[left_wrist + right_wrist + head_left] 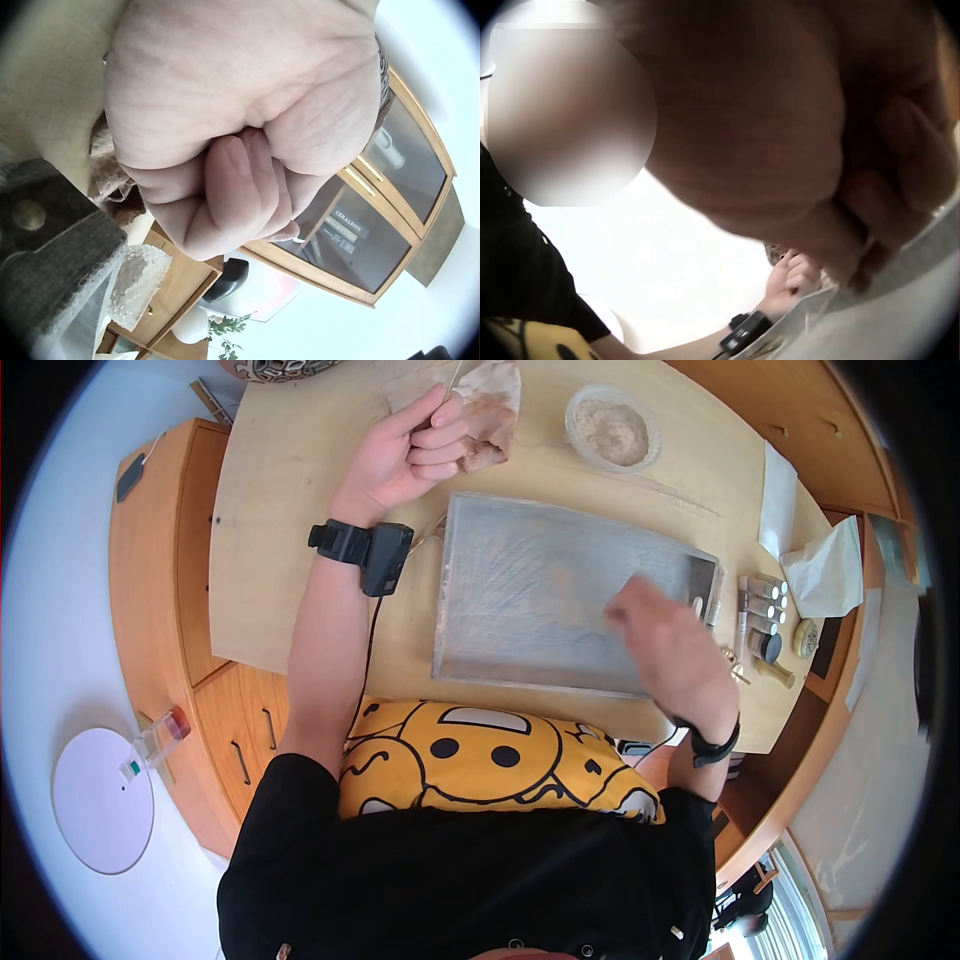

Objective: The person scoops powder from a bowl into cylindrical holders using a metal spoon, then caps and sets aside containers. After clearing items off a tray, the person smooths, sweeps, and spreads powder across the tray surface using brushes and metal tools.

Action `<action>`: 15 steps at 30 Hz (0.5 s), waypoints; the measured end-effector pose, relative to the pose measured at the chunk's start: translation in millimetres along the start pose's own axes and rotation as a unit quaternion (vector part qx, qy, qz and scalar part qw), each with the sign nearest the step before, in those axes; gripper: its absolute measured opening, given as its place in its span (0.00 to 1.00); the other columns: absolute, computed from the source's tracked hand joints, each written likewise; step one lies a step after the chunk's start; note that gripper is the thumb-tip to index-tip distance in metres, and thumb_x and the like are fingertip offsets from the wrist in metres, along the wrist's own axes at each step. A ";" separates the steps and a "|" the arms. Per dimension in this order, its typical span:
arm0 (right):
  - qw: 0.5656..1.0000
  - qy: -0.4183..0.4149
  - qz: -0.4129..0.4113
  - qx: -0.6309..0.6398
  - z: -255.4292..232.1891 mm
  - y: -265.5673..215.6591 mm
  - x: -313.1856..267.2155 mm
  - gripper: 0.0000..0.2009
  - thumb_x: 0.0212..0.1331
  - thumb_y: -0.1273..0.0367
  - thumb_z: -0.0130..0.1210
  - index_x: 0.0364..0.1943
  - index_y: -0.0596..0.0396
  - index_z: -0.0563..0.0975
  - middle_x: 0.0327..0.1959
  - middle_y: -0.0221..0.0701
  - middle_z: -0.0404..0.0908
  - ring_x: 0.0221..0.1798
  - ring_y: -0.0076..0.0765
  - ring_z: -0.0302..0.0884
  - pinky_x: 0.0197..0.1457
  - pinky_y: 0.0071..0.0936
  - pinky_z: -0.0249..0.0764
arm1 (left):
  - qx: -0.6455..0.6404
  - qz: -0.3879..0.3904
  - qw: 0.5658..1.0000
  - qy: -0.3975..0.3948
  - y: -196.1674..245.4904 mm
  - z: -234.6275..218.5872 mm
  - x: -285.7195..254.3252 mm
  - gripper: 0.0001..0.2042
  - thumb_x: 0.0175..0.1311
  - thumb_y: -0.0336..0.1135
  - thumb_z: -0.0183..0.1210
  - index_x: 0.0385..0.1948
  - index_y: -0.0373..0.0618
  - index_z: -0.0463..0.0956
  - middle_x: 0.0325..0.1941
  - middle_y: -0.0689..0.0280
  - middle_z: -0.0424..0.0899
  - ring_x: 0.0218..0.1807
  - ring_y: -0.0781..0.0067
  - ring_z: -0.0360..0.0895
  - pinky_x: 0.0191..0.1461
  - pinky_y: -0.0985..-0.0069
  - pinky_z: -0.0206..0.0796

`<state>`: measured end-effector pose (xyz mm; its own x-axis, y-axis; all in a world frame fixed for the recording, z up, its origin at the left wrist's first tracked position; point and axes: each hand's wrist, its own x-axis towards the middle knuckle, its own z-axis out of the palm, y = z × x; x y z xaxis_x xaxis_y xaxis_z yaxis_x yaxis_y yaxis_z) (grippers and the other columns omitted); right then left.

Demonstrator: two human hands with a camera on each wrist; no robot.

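Note:
At the far edge of the table, my left hand point(425, 452) pinches a thin pale stick point(456, 376) between thumb and forefinger, the other fingers curled into the palm. Beneath it lies a crumpled, brown-stained paper point(492, 422). My right hand point(672, 645), blurred, is over the right part of a shallow grey tray point(540, 580) whose surface is dusty and streaked. In the right wrist view its fingers point(870, 206) are curled close above the tray, and nothing shows between them.
A clear bowl of brownish powder point(612, 435) stands behind the tray. On the right are several small capped bottles point(766, 600), a dark jar point(765, 647), a round tin point(805, 638) and white paper point(825, 565). A yellow cushion point(470, 755) lies against the table's near edge.

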<state>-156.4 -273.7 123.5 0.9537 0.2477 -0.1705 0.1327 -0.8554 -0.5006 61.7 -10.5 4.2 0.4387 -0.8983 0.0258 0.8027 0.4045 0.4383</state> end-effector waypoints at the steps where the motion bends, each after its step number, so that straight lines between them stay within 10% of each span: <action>1: 0.996 -0.091 -0.022 -0.003 5.6 -3.7 -3.2 0.05 0.59 0.76 0.50 0.38 0.60 0.72 0.41 0.42 0.74 0.38 0.57 0.78 0.40 0.47 0.76 | 0.000 0.000 1.000 0.000 0.2 0.1 0.4 0.16 0.80 0.45 0.37 0.28 0.50 0.59 0.19 0.78 0.50 0.18 0.87 0.45 0.19 0.85 0.40; 2: 0.983 -0.181 -0.044 -0.007 11.3 -6.4 -5.9 0.06 0.56 0.77 0.51 0.38 0.60 0.72 0.40 0.42 0.73 0.37 0.57 0.78 0.39 0.46 0.76 | 0.000 0.000 1.000 -0.007 0.2 0.1 0.8 0.16 0.80 0.45 0.37 0.28 0.50 0.59 0.19 0.78 0.50 0.18 0.87 0.45 0.19 0.85 0.40; 15: 0.986 -0.134 -0.095 0.009 56.2 -20.1 -10.5 0.05 0.59 0.73 0.54 0.34 0.60 0.71 0.35 0.42 0.71 0.31 0.52 0.77 0.34 0.42 0.74 | -0.007 -0.003 1.000 -0.018 0.0 -1.4 1.5 0.16 0.80 0.45 0.38 0.28 0.50 0.59 0.19 0.78 0.50 0.18 0.87 0.45 0.19 0.85 0.39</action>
<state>-184.3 -233.5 87.6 0.8061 0.5163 -0.2894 0.2955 -0.7747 -0.5590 63.0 -11.6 3.0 0.4190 -0.9063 0.0560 0.8113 0.4013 0.4252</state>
